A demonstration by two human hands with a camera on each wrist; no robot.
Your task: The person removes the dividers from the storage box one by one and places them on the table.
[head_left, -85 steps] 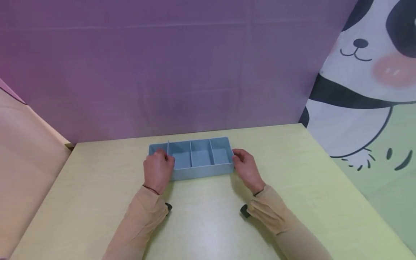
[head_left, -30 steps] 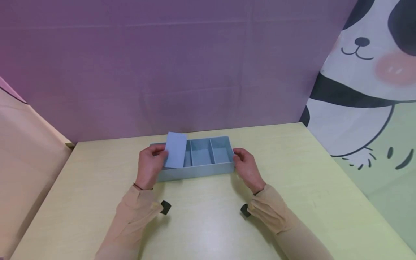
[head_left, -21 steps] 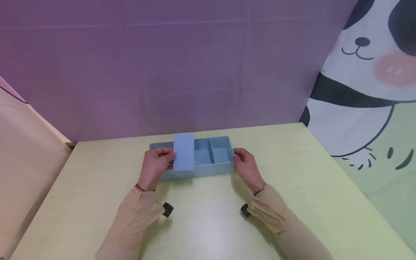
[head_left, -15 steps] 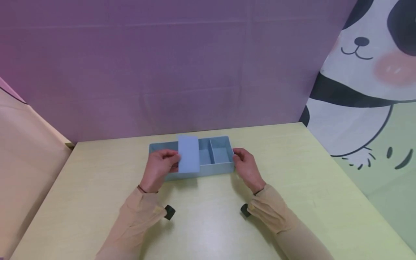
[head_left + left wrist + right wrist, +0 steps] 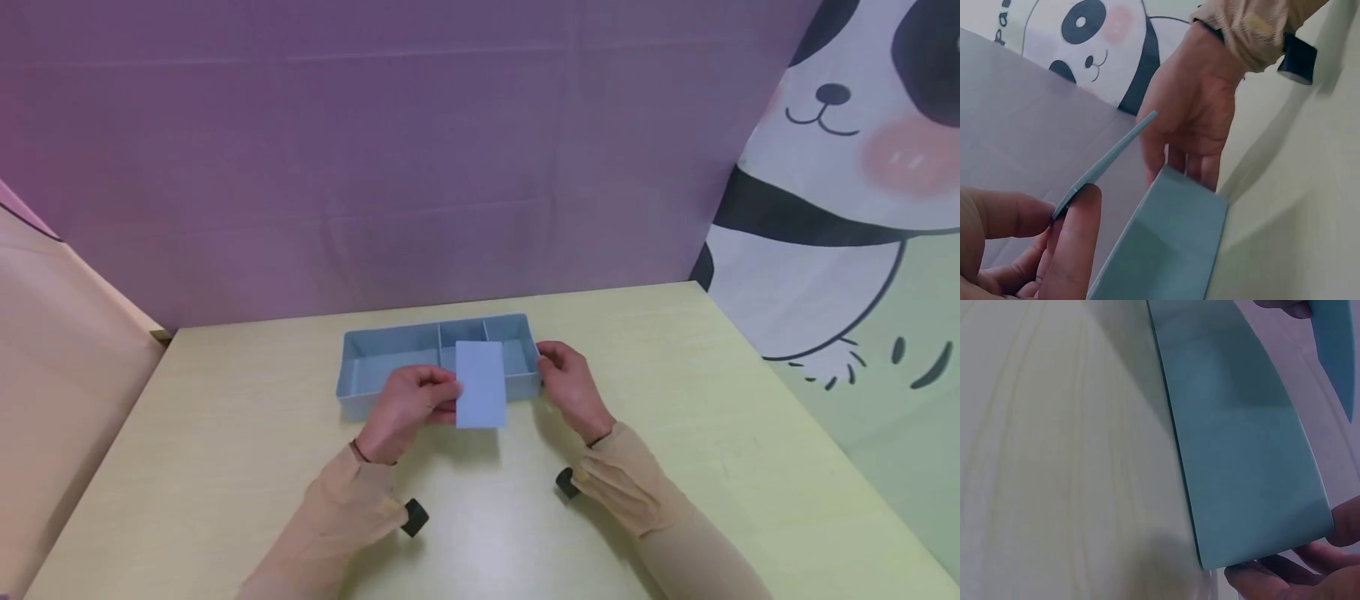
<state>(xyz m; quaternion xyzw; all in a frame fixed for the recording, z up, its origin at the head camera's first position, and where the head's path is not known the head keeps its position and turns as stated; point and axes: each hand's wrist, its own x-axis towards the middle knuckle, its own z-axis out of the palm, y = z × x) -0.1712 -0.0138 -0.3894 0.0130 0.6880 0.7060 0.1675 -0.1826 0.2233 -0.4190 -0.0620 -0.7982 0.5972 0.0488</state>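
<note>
Head view: L hand (image 5: 408,408) pinches blue panel (image 5: 481,385) in air near divided box (image 5: 393,343), hiding pt of its mid & right compartments, w/ R hand (image 5: 573,389) gripping box's right end; L-wrist view adds panel's thin edge, R-wrist view crops panel's top.

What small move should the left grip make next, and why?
Probably lower the panel to the table in front of the box: the left grip pinches it apart from the box, its shadow falls on the table there, and the right grip holds the box's right end.
</note>
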